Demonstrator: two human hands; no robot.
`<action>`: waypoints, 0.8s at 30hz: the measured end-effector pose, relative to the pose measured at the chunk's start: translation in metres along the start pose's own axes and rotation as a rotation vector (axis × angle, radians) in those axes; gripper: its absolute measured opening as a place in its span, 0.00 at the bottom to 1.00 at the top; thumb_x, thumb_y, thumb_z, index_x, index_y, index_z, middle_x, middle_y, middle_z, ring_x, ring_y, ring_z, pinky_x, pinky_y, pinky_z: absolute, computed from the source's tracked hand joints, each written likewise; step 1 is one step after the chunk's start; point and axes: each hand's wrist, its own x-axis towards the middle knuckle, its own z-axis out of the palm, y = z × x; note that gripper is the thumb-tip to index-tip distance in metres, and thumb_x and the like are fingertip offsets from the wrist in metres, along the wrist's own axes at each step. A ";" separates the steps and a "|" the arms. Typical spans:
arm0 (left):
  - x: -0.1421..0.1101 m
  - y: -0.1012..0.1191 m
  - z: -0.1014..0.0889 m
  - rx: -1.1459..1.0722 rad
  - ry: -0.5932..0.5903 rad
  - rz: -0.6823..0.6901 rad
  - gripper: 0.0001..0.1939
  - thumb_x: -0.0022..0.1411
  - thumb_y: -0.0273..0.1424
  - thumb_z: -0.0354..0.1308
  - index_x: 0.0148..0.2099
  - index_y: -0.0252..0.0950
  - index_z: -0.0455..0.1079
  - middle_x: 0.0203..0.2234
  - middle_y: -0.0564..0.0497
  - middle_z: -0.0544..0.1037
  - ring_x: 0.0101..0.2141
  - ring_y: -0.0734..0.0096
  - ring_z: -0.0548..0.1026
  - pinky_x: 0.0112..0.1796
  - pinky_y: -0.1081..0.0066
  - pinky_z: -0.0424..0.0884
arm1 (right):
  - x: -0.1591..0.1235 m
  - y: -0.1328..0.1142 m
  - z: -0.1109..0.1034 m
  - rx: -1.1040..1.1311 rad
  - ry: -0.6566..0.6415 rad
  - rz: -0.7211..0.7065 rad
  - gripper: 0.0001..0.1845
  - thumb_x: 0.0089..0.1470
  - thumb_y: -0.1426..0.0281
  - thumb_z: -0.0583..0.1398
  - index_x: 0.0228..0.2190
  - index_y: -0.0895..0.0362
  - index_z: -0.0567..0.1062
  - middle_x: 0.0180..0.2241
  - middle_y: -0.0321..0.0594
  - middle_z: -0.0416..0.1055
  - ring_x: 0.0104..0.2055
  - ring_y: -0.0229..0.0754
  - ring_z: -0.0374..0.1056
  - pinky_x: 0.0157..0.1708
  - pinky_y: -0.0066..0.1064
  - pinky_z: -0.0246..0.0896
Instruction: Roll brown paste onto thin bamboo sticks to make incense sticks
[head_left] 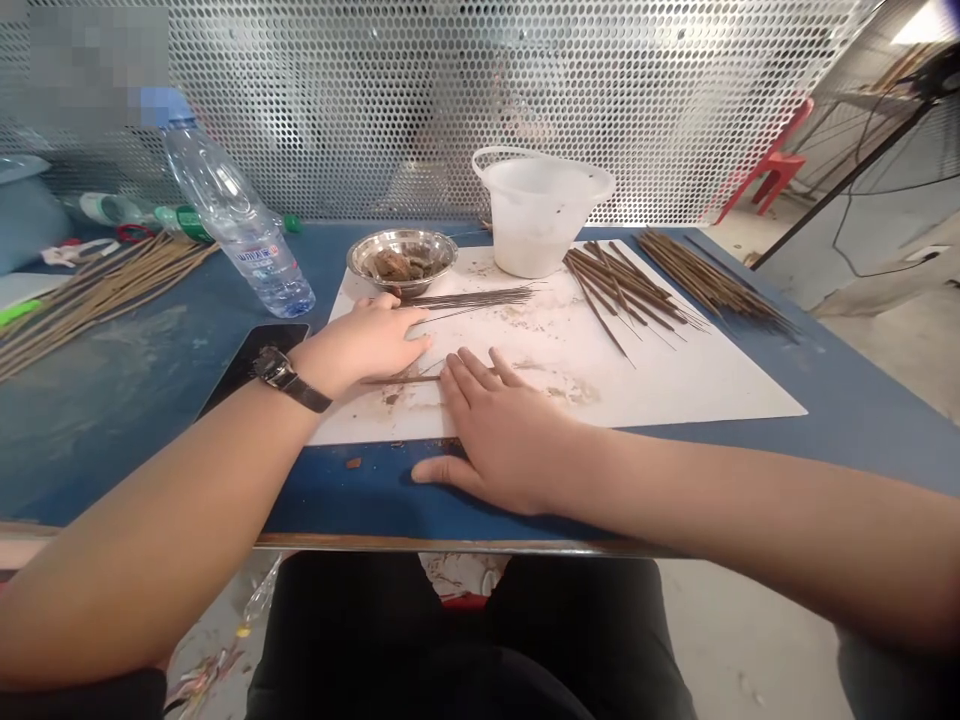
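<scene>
In the head view, a thin brown stick (401, 380) lies on a white sheet (675, 390), its long axis running left to right, held beneath the flat, open right-hand grip (502, 430), with the open left-hand grip (360, 345) palm-down just beyond.

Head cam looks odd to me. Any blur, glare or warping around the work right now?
Head view: the left hand and right hand look fairly sharp; the bowl and bottle show glints; the top-right corner is blown out; the top-left is pixelated; wide-angle distortion stretches the left forearm.
</scene>
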 end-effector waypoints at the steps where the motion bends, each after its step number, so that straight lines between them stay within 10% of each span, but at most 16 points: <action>1: 0.000 0.000 0.000 -0.004 -0.006 -0.004 0.38 0.74 0.54 0.45 0.80 0.49 0.56 0.78 0.39 0.56 0.73 0.33 0.58 0.66 0.46 0.63 | -0.002 -0.002 0.001 0.007 0.002 0.000 0.65 0.66 0.32 0.40 0.74 0.78 0.55 0.77 0.71 0.46 0.81 0.72 0.38 0.78 0.65 0.34; 24: 0.003 -0.003 0.002 0.009 0.000 -0.003 0.39 0.73 0.55 0.44 0.80 0.50 0.56 0.77 0.42 0.57 0.73 0.35 0.59 0.67 0.46 0.61 | 0.008 0.012 0.001 0.022 0.035 -0.040 0.66 0.65 0.31 0.41 0.74 0.79 0.54 0.77 0.72 0.46 0.81 0.72 0.40 0.78 0.62 0.38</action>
